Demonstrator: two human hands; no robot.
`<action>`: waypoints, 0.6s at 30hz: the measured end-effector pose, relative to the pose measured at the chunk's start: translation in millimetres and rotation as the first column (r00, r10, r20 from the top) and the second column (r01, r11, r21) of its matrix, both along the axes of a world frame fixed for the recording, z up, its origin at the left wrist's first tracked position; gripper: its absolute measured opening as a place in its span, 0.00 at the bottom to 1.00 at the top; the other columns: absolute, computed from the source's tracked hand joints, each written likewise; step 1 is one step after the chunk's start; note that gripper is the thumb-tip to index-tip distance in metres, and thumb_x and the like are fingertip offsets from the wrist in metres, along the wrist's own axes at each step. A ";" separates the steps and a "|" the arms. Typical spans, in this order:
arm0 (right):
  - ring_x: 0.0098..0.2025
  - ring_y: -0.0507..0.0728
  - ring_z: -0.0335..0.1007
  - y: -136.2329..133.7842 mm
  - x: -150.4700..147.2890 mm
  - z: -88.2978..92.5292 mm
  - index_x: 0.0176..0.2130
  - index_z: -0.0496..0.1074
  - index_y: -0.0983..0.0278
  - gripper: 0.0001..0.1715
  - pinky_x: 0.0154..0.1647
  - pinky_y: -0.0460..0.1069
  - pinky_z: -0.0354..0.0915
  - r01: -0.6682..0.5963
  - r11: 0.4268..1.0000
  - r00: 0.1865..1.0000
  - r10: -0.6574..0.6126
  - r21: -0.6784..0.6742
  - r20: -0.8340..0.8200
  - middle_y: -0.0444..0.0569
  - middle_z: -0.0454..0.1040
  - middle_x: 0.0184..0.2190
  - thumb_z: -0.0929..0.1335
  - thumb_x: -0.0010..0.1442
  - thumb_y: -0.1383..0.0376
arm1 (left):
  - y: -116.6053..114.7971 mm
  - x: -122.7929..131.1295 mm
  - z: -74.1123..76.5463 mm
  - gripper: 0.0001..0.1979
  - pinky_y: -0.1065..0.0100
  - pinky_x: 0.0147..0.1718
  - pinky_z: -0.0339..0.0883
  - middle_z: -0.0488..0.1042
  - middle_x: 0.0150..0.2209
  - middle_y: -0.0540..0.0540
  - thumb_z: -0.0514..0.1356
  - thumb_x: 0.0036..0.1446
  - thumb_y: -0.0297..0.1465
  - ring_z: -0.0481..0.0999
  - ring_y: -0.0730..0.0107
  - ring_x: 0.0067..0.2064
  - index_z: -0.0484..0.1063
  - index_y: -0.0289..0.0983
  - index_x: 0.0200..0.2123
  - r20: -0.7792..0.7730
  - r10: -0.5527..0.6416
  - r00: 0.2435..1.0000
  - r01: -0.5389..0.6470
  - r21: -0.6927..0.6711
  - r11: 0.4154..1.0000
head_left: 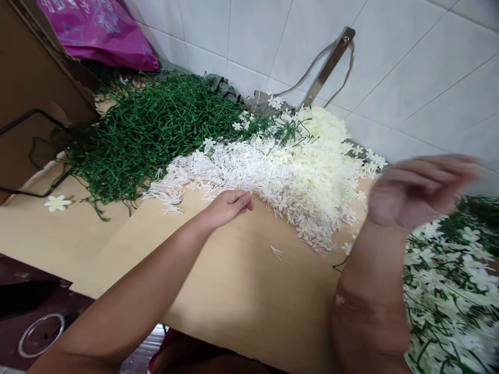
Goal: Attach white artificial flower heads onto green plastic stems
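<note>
My left hand (236, 203) lies low over the tan work surface (218, 291), at the near edge of the loose white sprigs (237, 166). Its thumb and fingers are drawn together, and no piece shows between them. My right hand (417, 195) is lifted near the wall, its fingers bent; it is too blurred to tell how far open it is or whether it has hold of anything.

Judging by how things lie, a good share is done but plenty is left. The done part would be the stemmed flowers (448, 291) heaped at my right, below that hand and beside the forearm, where white blossoms sit among green stalks. What is left is in three loose lots along the back: the green stems (163, 119) on the left, the white sprigs in the middle, and the pale blossoms (323, 166) mounded toward the right. None of these lots looks near running out.

The stemmed flowers have open white petals with thin dark-green stalks crossing under and between them, lying every which way. The loose blossoms are creamier, with a yellow tint, packed close together; the sprigs are fine and forked. One forked sprig lies apart on the bare surface between my arms
</note>
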State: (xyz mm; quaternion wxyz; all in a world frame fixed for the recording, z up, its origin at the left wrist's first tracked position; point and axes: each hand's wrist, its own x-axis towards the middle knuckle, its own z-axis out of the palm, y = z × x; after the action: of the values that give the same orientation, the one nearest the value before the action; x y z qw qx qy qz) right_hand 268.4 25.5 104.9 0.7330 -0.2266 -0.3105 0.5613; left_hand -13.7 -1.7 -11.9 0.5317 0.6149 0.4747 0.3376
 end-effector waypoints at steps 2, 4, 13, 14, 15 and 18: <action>0.25 0.46 0.67 14.6 -23.9 -16.7 0.24 0.74 0.57 0.09 0.27 0.43 0.66 0.007 0.999 0.943 -0.019 0.037 0.331 0.39 0.72 0.23 0.76 0.44 0.69 | 0.7 0.3 -0.1 0.22 0.71 0.29 0.58 0.65 0.23 0.51 0.52 0.57 0.48 0.64 0.74 0.27 0.72 0.34 0.28 -0.022 0.008 1.000 -0.008 0.003 1.000; 0.27 0.50 0.67 34.3 -48.7 -35.4 0.27 0.75 0.60 0.04 0.31 0.49 0.68 0.020 0.998 0.713 0.031 -0.065 0.701 0.43 0.73 0.26 0.74 0.47 0.67 | 1.1 0.4 -0.4 0.21 0.71 0.29 0.58 0.65 0.23 0.51 0.53 0.57 0.46 0.64 0.73 0.27 0.72 0.34 0.28 -0.044 0.016 0.999 -0.016 0.006 1.000; 0.48 0.66 0.63 101.9 -86.3 -72.9 0.31 0.74 0.67 0.12 0.51 0.62 0.61 0.143 0.937 -0.344 -0.254 0.317 0.904 0.58 0.69 0.39 0.66 0.47 0.79 | 3.0 -0.9 -5.1 0.20 0.72 0.27 0.57 0.63 0.22 0.52 0.51 0.59 0.44 0.62 0.75 0.25 0.72 0.35 0.28 -0.065 0.001 0.998 0.004 0.073 0.997; 0.46 0.64 0.64 101.7 -82.5 -70.8 0.31 0.73 0.66 0.10 0.49 0.60 0.63 0.162 0.934 -0.325 -0.254 0.318 0.911 0.57 0.69 0.38 0.66 0.48 0.78 | 3.4 -0.8 -5.4 0.20 0.72 0.27 0.57 0.63 0.22 0.52 0.52 0.59 0.44 0.62 0.75 0.25 0.72 0.35 0.28 -0.061 0.005 0.998 0.000 0.075 0.997; 0.43 0.62 0.65 100.0 -78.5 -68.1 0.31 0.73 0.66 0.09 0.46 0.59 0.64 0.189 0.927 -0.279 -0.265 0.323 0.923 0.56 0.70 0.37 0.66 0.49 0.76 | 3.7 -0.4 -5.8 0.20 0.72 0.27 0.57 0.63 0.21 0.52 0.52 0.59 0.44 0.63 0.75 0.25 0.72 0.35 0.28 -0.054 0.015 0.998 -0.011 0.074 0.997; 0.31 0.56 0.64 88.4 -70.4 -59.9 0.32 0.72 0.65 0.05 0.36 0.54 0.64 0.232 0.926 -0.112 -0.279 0.298 0.954 0.51 0.71 0.32 0.66 0.53 0.70 | 4.6 1.4 -6.9 0.18 0.72 0.27 0.58 0.66 0.22 0.51 0.56 0.56 0.44 0.63 0.75 0.25 0.73 0.34 0.28 0.002 0.081 0.997 -0.081 0.056 0.995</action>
State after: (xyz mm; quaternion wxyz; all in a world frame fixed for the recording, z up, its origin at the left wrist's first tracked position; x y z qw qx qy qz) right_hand 198.0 114.0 45.1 0.3760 -0.6030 -0.7006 0.0650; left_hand -12.2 2.9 -18.8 0.5000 0.6097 0.4897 0.3720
